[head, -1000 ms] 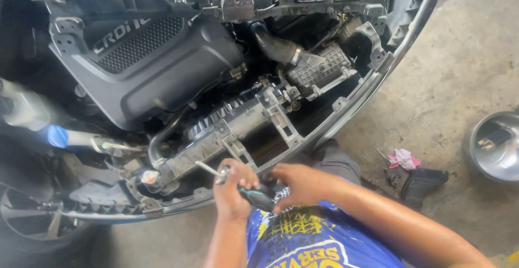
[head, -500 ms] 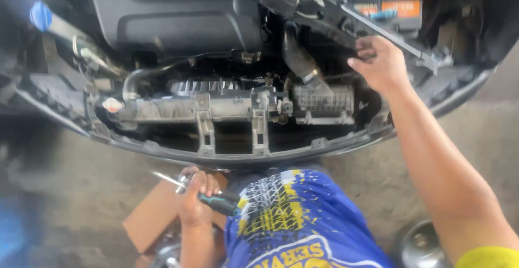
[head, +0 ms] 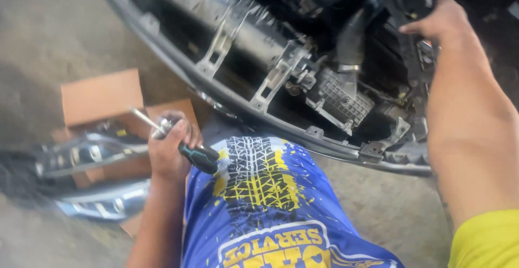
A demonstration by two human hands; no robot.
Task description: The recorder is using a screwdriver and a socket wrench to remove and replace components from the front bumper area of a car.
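My left hand (head: 168, 148) is closed around a screwdriver (head: 195, 156) with a dark handle and a metal shaft that points up and left. It hovers low, beside my blue and yellow shirt (head: 265, 192) and above some cardboard. My right hand (head: 442, 21) reaches far up to the right and rests on dark plastic parts in the open front of a car (head: 346, 100). Its fingers are spread flat and grip nothing. My forearm crosses the right side of the view.
The car's front is stripped, showing a metal crossbar with brackets (head: 254, 46), a black hose (head: 354, 35) and a lower bumper edge (head: 238, 111). Pieces of cardboard (head: 100, 95) and shiny chrome trim parts (head: 92, 160) lie on the concrete floor (head: 48, 24) at left.
A second ago both hands were together at the screwdriver. My right hand then reached up into the car's front and stays there. My view swung left and down towards the cardboard.
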